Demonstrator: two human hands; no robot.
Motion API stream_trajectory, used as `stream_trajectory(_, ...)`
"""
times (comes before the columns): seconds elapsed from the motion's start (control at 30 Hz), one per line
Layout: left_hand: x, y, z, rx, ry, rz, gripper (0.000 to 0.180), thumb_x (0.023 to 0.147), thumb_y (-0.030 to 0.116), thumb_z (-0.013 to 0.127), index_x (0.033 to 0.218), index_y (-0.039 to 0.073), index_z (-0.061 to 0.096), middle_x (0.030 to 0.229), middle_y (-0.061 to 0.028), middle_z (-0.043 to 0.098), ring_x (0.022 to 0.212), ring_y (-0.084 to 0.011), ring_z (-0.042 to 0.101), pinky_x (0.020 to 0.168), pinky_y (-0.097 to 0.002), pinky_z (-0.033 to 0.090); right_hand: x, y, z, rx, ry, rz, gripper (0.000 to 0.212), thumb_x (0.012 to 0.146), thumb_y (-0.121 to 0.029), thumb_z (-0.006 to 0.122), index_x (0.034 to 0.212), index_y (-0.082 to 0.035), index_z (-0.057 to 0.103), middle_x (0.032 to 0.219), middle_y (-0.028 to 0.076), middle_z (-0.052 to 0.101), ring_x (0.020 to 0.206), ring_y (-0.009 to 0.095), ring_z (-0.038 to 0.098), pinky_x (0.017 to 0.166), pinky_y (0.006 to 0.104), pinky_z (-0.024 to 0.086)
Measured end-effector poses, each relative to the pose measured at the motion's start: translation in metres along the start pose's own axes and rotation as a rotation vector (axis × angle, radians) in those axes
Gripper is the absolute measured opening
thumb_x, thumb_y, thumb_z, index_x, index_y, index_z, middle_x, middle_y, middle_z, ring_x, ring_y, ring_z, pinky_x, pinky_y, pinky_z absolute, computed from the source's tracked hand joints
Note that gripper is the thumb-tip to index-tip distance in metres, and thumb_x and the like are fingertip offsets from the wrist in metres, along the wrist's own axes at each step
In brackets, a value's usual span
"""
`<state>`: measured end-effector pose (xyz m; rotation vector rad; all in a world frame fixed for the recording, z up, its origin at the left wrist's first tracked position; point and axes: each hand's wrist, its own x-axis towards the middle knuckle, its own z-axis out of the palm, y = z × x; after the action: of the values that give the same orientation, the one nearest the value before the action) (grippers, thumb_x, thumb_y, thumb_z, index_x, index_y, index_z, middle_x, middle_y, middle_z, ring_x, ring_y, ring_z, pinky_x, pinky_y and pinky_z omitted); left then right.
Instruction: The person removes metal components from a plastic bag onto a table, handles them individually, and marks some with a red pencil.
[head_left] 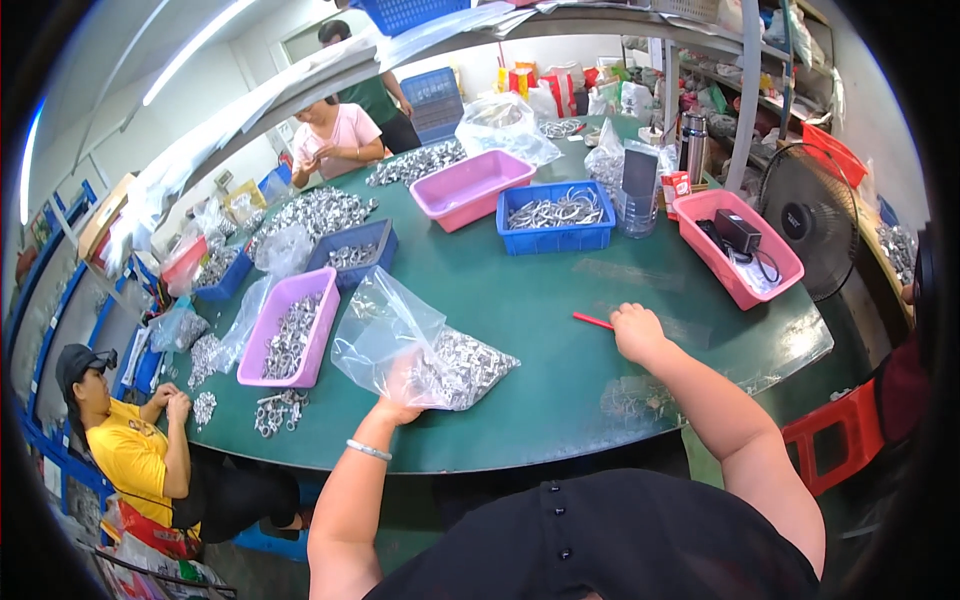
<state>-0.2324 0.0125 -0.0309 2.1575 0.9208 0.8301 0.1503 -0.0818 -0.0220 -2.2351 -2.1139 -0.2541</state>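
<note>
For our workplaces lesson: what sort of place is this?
Probably a small hardware workshop: a heap of silvery metal parts on the green table, a blue plastic basket of metal rings, and a clear plastic bag of metal pieces.

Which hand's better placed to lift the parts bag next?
Left, I'd say: the left hand is touching the bag, while the right hand is apart from it and appears to hold a red stick.
</note>
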Motion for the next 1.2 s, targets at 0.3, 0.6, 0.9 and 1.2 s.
stream_trajectory(0.3,0.011,0.014,0.005,-0.331,-0.010,-0.260,0.067,0.061,0.007,0.074,0.119,0.001,0.041,0.113,-0.0101,0.049,0.102,-0.0175,0.048,0.087,-0.0290,0.041,-0.004,0.054,-0.008,-0.111,-0.097,0.173,0.015,0.075,-0.014,0.051,0.083,-0.007,0.061,0.088,0.011,0.058,0.086,0.025,0.058,0.068,0.0372,0.048)
stream_trajectory(0.6,0.026,0.019,0.005,-0.304,-0.110,-0.259,0.070,0.063,-0.002,0.068,0.123,0.006,0.034,0.115,-0.0074,0.045,0.101,-0.0163,0.047,0.087,-0.0278,0.039,0.057,-0.068,-0.004,0.791,0.023,-0.625,0.082,0.067,-0.038,0.067,0.127,0.002,0.029,0.124,0.023,0.040,0.112,0.035,0.040,0.095,0.0388,0.033)
stream_trajectory(0.9,0.058,0.034,0.019,-0.601,-0.084,-0.706,0.031,0.082,0.011,0.055,0.110,-0.001,0.050,0.100,-0.0093,0.059,0.090,-0.0186,0.058,0.078,-0.0310,0.047,0.034,-0.100,-0.006,0.961,-0.223,-0.192,0.076,0.064,-0.045,0.070,0.113,0.005,0.041,0.100,0.024,0.055,0.093,0.034,0.054,0.081,0.0369,0.043)
stream_trajectory(1.2,0.139,0.072,0.035,-0.579,-0.551,-0.972,0.032,0.083,0.015,0.052,0.104,-0.010,0.050,0.092,-0.0150,0.062,0.079,-0.0211,0.062,0.073,-0.0336,0.051,-0.024,-0.084,-0.008,1.690,-0.238,0.402,0.056,0.073,-0.042,0.064,0.099,0.006,0.051,0.085,0.013,0.059,0.076,0.021,0.057,0.066,0.0314,0.047)
